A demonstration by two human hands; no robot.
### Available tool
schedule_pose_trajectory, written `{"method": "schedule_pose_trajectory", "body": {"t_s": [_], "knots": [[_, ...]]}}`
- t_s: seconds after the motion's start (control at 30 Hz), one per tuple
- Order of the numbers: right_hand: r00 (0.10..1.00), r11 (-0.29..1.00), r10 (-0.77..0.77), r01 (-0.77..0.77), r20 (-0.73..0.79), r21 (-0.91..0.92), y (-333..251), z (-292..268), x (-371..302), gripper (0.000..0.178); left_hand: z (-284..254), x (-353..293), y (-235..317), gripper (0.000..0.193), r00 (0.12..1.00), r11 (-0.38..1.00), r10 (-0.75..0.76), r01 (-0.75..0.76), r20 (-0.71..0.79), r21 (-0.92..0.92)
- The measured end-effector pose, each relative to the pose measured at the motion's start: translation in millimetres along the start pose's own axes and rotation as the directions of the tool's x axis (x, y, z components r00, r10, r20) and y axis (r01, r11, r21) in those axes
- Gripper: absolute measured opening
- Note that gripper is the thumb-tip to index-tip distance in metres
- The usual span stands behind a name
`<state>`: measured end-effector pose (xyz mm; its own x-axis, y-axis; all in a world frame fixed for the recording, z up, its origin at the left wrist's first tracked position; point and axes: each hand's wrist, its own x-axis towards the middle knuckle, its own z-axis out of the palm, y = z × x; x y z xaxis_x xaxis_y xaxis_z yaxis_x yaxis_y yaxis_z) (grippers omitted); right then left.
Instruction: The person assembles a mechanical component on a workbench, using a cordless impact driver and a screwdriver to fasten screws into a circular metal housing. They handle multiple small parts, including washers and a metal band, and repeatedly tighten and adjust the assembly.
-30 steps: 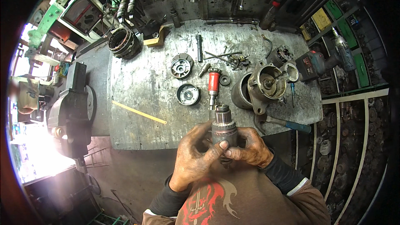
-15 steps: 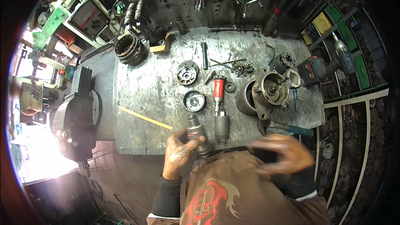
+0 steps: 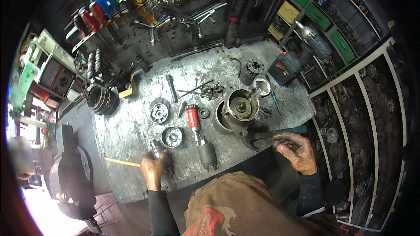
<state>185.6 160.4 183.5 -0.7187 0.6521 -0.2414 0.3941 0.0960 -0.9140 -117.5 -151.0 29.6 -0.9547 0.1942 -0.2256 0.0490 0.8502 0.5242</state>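
My left hand (image 3: 153,170) is closed around a dark cylindrical metal part with a stepped shaft (image 3: 155,148), low over the table's near left side. The shaft end points away from me; much of its body hides behind my fingers. At the right, my right hand (image 3: 298,153) has loosely curled fingers with a gap to the thumb and nothing visible in it. It hovers just on the near side of a hammer (image 3: 291,130) with a teal handle. A round metal cover (image 3: 172,137) and a thin yellow strip (image 3: 122,162) lie nearest my left hand.
On the worktable (image 3: 135,142) lie a finned round cover (image 3: 159,111), a red cylindrical piece (image 3: 192,119), a dark metal cylinder (image 3: 207,155) and a large motor housing (image 3: 241,105). A bench vise (image 3: 72,179) stands left. A cordless power tool (image 3: 283,67) sits at the back right.
My view has turned to the right. My left hand has set the part lower, left of the round cover. My right hand has come up beside the hammer's handle.
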Motion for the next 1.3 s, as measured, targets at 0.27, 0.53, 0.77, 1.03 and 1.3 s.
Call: {"method": "schedule_pose_trajectory", "body": {"t_s": [0.27, 0.53, 0.77, 1.03, 1.3], "knots": [[0.991, 0.996, 0.087, -0.089, -0.105, -0.016, 27, -3, -15, 0.041, -9, -9, -14, 0.075, 1.000, 0.974, -0.009, 0.012, 0.015, -0.225], [0.984, 0.938, -0.101, 0.044, 0.147, 0.344, 44, -64, 24, 0.039, 3, -9, -12, 0.069, 0.998, 0.953, -0.058, 0.050, -0.018, -0.300], [0.991, 0.991, -0.131, 0.131, -0.020, -0.015, 62, -58, 89, 0.028, 2, -30, 38, 0.067, 0.947, 0.992, -0.128, 0.119, -0.295, -0.049], [0.960, 0.971, -0.172, 0.203, 0.220, -0.126, 66, -46, 134, 0.032, 10, -96, 236, 0.091, 0.742, 0.720, 0.645, -0.670, -0.183, -0.179], [0.922, 0.970, -0.198, 0.135, 0.334, 0.202, 91, -11, 137, 0.073, -7, -75, 279, 0.060, 0.761, 0.760, 0.646, -0.648, -0.051, -0.042]]}}
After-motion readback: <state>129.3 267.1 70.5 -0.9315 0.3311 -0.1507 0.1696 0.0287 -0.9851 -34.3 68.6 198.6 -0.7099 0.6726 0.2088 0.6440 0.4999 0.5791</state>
